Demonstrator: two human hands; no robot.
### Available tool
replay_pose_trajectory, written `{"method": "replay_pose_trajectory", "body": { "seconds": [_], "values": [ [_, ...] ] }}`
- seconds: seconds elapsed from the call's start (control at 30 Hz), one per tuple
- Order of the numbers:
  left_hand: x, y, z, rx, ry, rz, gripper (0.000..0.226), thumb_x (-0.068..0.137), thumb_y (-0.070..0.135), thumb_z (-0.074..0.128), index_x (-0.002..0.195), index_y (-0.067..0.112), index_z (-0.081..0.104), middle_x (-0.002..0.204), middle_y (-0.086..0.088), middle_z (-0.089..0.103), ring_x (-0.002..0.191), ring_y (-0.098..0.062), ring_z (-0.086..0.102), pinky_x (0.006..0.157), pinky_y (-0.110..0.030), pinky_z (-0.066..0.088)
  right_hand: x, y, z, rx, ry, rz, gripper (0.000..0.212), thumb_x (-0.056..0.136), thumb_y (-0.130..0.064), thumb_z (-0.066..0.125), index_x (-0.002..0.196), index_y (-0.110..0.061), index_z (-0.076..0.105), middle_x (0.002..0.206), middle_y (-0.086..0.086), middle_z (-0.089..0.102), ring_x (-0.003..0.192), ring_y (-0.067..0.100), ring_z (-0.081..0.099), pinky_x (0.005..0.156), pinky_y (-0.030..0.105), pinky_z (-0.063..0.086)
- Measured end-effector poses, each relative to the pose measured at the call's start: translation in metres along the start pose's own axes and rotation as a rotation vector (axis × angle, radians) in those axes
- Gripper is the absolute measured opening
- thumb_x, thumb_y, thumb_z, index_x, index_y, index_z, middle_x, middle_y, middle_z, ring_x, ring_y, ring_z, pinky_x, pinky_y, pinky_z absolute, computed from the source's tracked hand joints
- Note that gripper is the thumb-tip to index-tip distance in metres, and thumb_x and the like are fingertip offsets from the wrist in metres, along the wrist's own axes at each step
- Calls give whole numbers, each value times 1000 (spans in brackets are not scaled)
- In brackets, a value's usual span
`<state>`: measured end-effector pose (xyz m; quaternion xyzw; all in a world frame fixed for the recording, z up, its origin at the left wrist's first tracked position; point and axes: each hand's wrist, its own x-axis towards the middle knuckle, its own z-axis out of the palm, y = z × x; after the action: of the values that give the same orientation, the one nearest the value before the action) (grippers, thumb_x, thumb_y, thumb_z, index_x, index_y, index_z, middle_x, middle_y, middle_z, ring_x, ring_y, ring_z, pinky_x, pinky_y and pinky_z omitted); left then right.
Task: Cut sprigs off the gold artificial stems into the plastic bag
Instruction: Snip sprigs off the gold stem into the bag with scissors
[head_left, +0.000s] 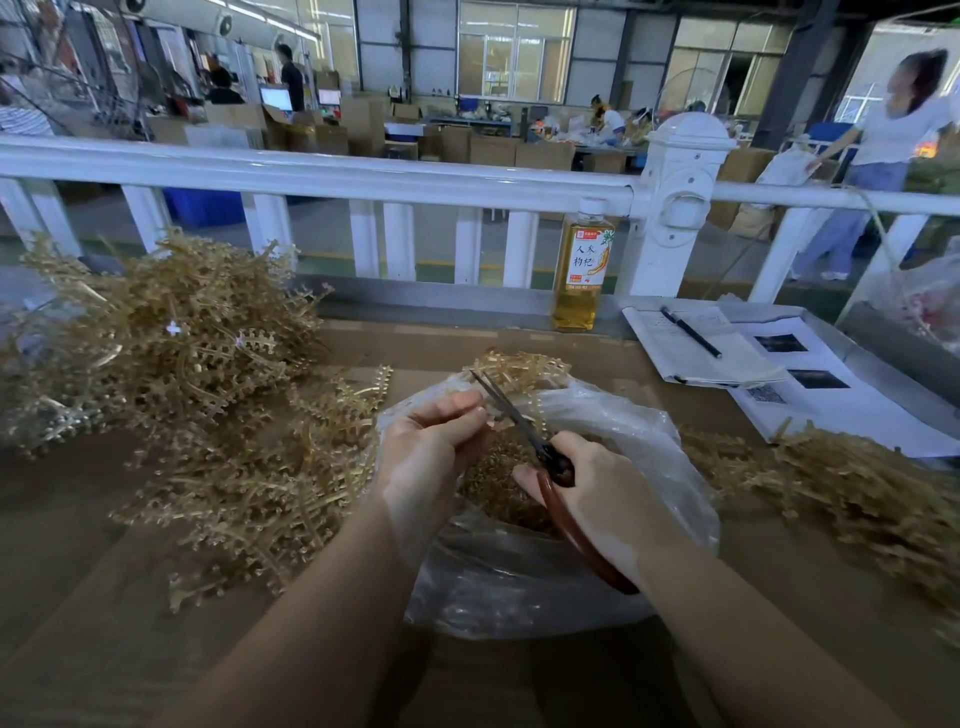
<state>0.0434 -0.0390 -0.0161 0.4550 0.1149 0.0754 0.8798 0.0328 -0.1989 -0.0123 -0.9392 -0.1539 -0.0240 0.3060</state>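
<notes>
The brown desk (571, 691) is holding everything. The biggest thing on it is a big heap of gold stems (171, 332) on the left, and it is spilling toward the middle. A smaller bunch of gold stems (852, 488) is lying on the right side. I cannot tell if those are cut or waiting.

In the middle, a clear plastic bag (639, 441) is sitting open. Little gold sprigs (498, 493) are already piling up inside it, so I think a good bit of cutting is done. The heap on the left is looking much bigger than what is in the bag, so I think lots of work is left.

Both arms are reaching forward over the bag. The left hand (436, 441) is curling its fingers and pinching something small and gold right at the blades. That piece is too small for me to see well. The right hand (592, 488) is gripping the brown handles of the scissors (524, 431). The blades are pointing up and away, over the bag's mouth, and they are looking nearly closed.

Behind them, a bottle of yellow drink (579, 270) is standing by the white fence (332, 176). Papers (831, 395) are lying at the right, with a black pen (691, 332) on a notebook.
</notes>
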Motion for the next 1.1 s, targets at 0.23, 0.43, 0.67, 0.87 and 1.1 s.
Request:
{"method": "replay_pose_trajectory", "body": {
  "seconds": [0.23,0.43,0.67,0.87,1.1],
  "values": [
    [0,-3,0,-73,4,-15,31,76,-26,52,82,3,63,66,-6,64,58,-15,67,66,-28,58,-1,4,-4,59,11,-34,30,91,-56,52,74,-32,44,66,-12,50,66,4,51,61,21,35],
    [2,-4,5,-110,21,-5,29,79,-25,51,84,3,59,79,-11,56,72,-22,61,64,-27,57,-5,4,-5,37,-11,-65,26,92,-56,51,78,-35,44,65,-15,49,65,1,50,59,17,33],
    [7,-4,3,-135,1,22,28,81,-23,49,86,4,57,71,-6,57,68,-18,59,59,-21,56,-7,5,-3,2,-6,-92,27,90,-56,53,90,-29,49,79,-10,59,75,6,57,63,18,39],
    [6,-6,3,-90,-27,109,26,82,-25,46,88,-1,53,69,-6,55,63,-15,59,58,-20,54,-7,5,1,-64,-6,-112,28,90,-58,51,90,-31,46,80,-11,56,76,5,54,61,19,36],
    [8,-8,0,-171,-25,133,42,81,-26,46,86,15,38,73,-4,50,64,-13,59,62,-25,57,-5,7,2,-91,6,-128,27,89,-59,49,85,-33,42,75,-12,53,71,1,50,57,18,32]
  ]
}}
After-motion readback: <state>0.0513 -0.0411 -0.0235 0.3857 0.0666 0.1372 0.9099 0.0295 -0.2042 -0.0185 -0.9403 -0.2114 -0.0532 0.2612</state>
